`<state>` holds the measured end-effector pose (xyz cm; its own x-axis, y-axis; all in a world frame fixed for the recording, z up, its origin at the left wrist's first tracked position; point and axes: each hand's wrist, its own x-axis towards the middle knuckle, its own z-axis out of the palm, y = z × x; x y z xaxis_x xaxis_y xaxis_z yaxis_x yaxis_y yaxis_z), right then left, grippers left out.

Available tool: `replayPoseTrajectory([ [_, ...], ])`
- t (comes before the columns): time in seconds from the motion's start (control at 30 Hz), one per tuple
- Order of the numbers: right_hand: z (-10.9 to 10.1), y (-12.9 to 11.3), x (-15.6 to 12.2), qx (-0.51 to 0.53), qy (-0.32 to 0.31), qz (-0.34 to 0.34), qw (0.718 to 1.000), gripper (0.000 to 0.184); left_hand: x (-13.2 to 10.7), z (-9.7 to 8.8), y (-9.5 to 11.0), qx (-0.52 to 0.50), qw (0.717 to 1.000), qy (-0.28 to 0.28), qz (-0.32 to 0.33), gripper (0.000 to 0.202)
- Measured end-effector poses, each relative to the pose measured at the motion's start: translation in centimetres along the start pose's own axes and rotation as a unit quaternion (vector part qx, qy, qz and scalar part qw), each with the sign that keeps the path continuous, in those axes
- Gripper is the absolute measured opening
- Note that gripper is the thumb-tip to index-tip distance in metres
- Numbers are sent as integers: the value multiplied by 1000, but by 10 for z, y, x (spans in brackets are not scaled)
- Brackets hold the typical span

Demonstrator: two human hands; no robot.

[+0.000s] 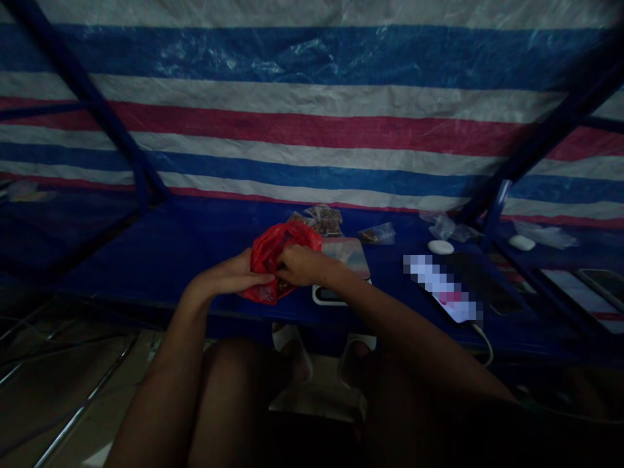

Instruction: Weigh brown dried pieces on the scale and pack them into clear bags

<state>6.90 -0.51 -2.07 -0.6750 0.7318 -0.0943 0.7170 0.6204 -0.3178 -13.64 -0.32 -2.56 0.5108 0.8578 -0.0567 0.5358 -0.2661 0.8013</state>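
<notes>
A red plastic bag [266,250] is open at the mouth above the blue surface, with dark brown bits inside. My left hand [229,273] grips its left side, thumb stretched along the front. My right hand [302,263] dips into the mouth with curled fingers; their tips are hidden, so what they hold does not show. Partly under my right forearm sits a flat kitchen scale [348,255] with a dark display at its front edge. Clear packets of brown pieces [324,220] lie just behind the bag, and a smaller clear packet [377,234] is to their right.
To the right, a lit phone [441,289] with a white cable lies on the blue shelf [195,240]. White rounded objects [441,247] and crumpled clear bags [451,227] are near it. Blue metal posts [97,110] flank the striped tarp [312,58] behind.
</notes>
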Motion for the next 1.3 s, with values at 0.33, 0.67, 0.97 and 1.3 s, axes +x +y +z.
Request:
replayPoseTrajectory([
  [0.33,-4,0,1,5,-21,19,1000,19,11,9,-11,-98,995,-29,8,77],
  [0.67,-18,24,-2,60,29,7,998,20,12,7,-4,-74,996,-23,-33,67],
  [0.97,-15,31,-6,101,21,72,992,20,7,3,7,-28,1000,4,-11,69],
  [1.3,-32,28,-16,98,101,80,987,19,4,2,15,-173,977,57,-114,62],
])
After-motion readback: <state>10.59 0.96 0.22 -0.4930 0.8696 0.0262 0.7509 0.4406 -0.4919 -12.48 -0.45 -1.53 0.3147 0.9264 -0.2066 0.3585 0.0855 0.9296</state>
